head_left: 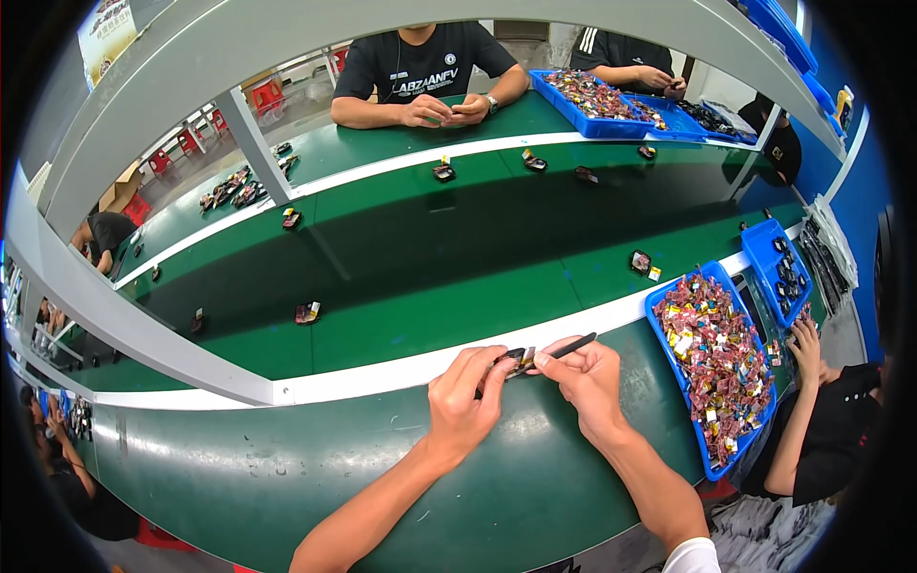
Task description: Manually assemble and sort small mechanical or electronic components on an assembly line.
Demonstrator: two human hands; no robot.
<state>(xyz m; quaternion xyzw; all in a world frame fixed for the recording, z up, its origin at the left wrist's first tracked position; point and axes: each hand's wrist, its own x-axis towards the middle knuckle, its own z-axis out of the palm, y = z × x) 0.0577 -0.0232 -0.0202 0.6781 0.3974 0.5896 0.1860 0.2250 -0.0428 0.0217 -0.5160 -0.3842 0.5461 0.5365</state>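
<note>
My left hand (465, 401) pinches a small black part (514, 355) between thumb and fingers, above the near edge of the green worktable (382, 468). Close beside it, my right hand (589, 385) grips a slim black stick-shaped tool (576, 345). The tool's rear end points up to the right, and its front end meets the small part. My fingers hide much of the part, so its detail is too small to tell. To the right stands a blue tray (657, 310) heaped with small reddish pieces (716, 358) bearing yellow and white tags.
Beyond a white rail (382, 375), a green conveyor belt (458, 334) carries several small black assemblies (308, 312). A grey frame post (162, 315) rises at left. Across the belt sits a co-worker (420, 76); another person's hand (807, 346) is at right, near a second blue tray (764, 239).
</note>
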